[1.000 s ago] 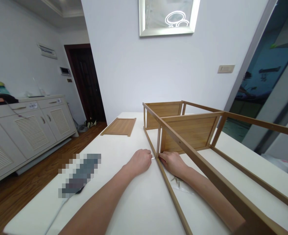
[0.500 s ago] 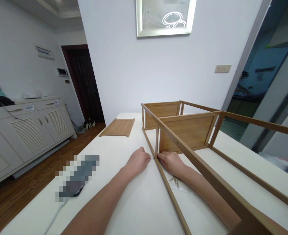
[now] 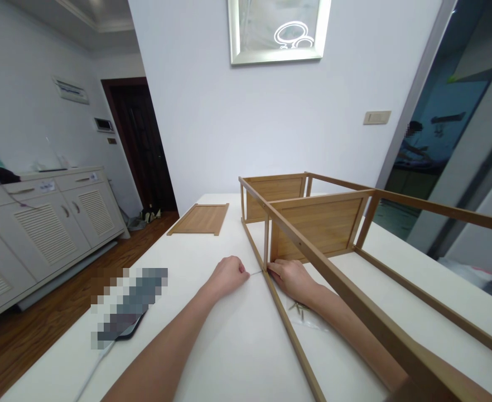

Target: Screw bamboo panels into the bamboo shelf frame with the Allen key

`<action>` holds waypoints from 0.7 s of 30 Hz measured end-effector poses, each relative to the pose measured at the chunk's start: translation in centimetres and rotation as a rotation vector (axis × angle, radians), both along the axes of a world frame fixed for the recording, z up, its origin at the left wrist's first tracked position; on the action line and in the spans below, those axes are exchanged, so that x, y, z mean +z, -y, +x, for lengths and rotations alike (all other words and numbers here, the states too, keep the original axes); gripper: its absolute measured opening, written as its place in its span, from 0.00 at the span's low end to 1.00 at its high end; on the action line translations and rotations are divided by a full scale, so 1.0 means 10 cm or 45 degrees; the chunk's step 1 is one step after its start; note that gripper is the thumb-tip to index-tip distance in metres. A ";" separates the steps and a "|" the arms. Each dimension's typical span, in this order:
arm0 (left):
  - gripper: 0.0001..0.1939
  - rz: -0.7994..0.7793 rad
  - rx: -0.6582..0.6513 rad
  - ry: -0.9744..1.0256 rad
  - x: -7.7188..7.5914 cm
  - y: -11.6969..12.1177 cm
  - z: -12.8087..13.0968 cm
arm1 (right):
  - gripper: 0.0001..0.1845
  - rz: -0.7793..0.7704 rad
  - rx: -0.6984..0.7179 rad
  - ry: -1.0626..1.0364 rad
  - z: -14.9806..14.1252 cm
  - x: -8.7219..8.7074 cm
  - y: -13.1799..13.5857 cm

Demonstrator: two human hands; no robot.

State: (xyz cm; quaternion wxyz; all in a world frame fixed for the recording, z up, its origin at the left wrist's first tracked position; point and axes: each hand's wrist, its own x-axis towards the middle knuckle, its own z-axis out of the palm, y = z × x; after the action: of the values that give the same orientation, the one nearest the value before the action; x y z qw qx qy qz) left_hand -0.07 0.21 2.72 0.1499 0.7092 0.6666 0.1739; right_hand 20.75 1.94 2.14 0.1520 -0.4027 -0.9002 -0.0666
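Observation:
My left hand (image 3: 230, 274) is closed round the end of a thin metal rod, which looks like a hex key (image 3: 256, 273). The rod's far tip meets the lower rail of a wooden rack frame (image 3: 290, 329), where an upright joins it. On the inner side of that joint, my right hand (image 3: 290, 275) grips the frame beside the lower corner of a slatted shelf panel (image 3: 319, 226); its fingertips are partly hidden. Several brass-coloured bolts (image 3: 299, 310) lie beneath my right forearm on a clear plastic bag (image 3: 313, 325).
A loose wooden panel (image 3: 199, 219) lies flat at the white table's (image 3: 221, 357) far left. Nearer, a phone (image 3: 133, 307) has a white cable (image 3: 89, 374) attached. The rack's long upper rail (image 3: 355, 290) passes above my right forearm. A person (image 3: 413, 145) is beyond the doorway.
My left hand has drawn back slightly to the left, so more of the rod shows between it and the joint. My right hand stays at the joint.

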 end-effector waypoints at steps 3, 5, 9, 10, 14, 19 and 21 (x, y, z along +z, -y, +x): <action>0.04 0.019 -0.009 0.010 0.00 0.00 -0.03 | 0.14 0.014 -0.001 0.019 0.00 0.00 0.00; 0.04 0.036 -0.009 0.016 0.00 0.00 -0.03 | 0.14 0.026 -0.001 0.018 0.00 0.00 0.00; 0.03 0.034 -0.018 0.049 0.01 -0.02 -0.04 | 0.15 0.042 -0.002 0.027 0.00 -0.01 -0.01; 0.03 0.029 -0.019 0.056 0.01 -0.02 -0.04 | 0.15 0.043 -0.001 0.029 0.00 -0.01 -0.01; 0.03 0.043 -0.023 0.035 -0.02 -0.04 -0.03 | 0.15 0.056 0.001 0.023 0.00 -0.02 -0.01; 0.05 0.139 -0.055 -0.114 -0.02 0.00 0.00 | 0.15 0.062 0.000 0.028 0.01 -0.03 -0.02; 0.07 0.178 -0.090 -0.192 0.00 0.03 0.02 | 0.15 0.062 0.001 0.020 0.01 -0.03 -0.02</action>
State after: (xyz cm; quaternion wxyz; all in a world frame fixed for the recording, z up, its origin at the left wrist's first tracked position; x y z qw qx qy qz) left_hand 0.16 -0.11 2.73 0.0555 0.7521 0.6368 0.1607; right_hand 20.82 2.15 1.84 0.1546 -0.3981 -0.8995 -0.0917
